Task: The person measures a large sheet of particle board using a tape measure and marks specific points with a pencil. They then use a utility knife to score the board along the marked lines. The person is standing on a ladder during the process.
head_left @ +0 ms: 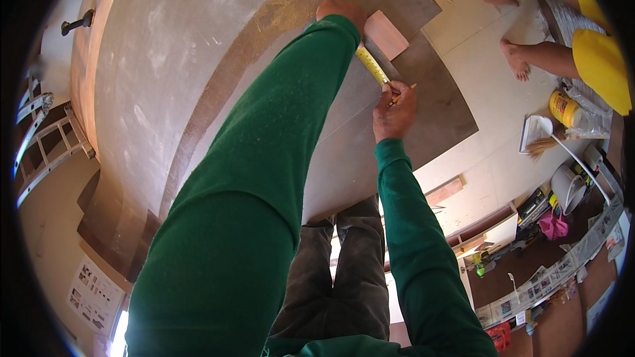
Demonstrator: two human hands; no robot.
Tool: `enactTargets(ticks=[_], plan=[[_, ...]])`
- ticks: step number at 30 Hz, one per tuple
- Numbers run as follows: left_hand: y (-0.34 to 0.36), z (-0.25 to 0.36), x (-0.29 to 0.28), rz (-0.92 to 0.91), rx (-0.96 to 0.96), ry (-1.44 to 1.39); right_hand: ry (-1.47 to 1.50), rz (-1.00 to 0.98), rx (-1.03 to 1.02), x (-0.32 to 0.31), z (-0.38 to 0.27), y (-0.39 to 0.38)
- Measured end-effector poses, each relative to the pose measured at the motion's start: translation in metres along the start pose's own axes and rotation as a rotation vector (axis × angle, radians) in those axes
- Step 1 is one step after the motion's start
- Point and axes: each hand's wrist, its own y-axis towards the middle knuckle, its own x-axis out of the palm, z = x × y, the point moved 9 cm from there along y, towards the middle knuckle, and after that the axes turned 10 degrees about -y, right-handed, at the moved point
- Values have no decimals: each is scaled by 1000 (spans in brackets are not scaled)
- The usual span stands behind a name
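Observation:
My left hand (344, 13) is at the upper end of an extended yellow tape measure (369, 61), on a worn grey-brown board (440, 92); my sleeve hides most of its fingers and what they hold. Lower on the tape, my right hand (394, 112) grips a pencil (410, 90), its thumb and fingers at the tape. A small pale reddish wood block (386, 35) lies just right of the tape, near my left hand.
Another person's bare legs (542, 59) and yellow garment are at upper right, near a yellow tub (563, 106), dustpan (533, 135), brush and grey bucket (568, 186). An aluminium ladder (56, 145) stands at left. Wood pieces (444, 191) lie beyond my right arm.

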Motion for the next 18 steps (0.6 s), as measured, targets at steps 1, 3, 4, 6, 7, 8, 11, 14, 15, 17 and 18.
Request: enactTargets(ticks=[1,3,4,6,7,8,11,14,15,17,18], plan=[[1,0,0,-6,-3,-1,-1,0,-3,0,0,0],[2,0,1,-9,-4,-1,-5,-2,-8,1,1,0],[2,0,1,-6,-3,0,-8,-5,-9,1,1,0],[3,0,1,-2,2,1,-14,-5,-18,1,2,0],[3,0,1,-1,7,2,-17,-2,-27,1,1,0],[4,0,1,0,12,2,-17,-4,-25,0,2,0],[4,0,0,10,10,6,28,-31,15,2,6,-1],[3,0,-1,12,3,17,52,-35,12,3,6,-1],[3,0,-1,5,-1,13,39,-27,5,3,5,-1],[3,0,0,-9,-10,6,37,-22,-3,3,6,-1],[3,0,-1,-11,-11,7,23,-24,-11,4,6,-1]])
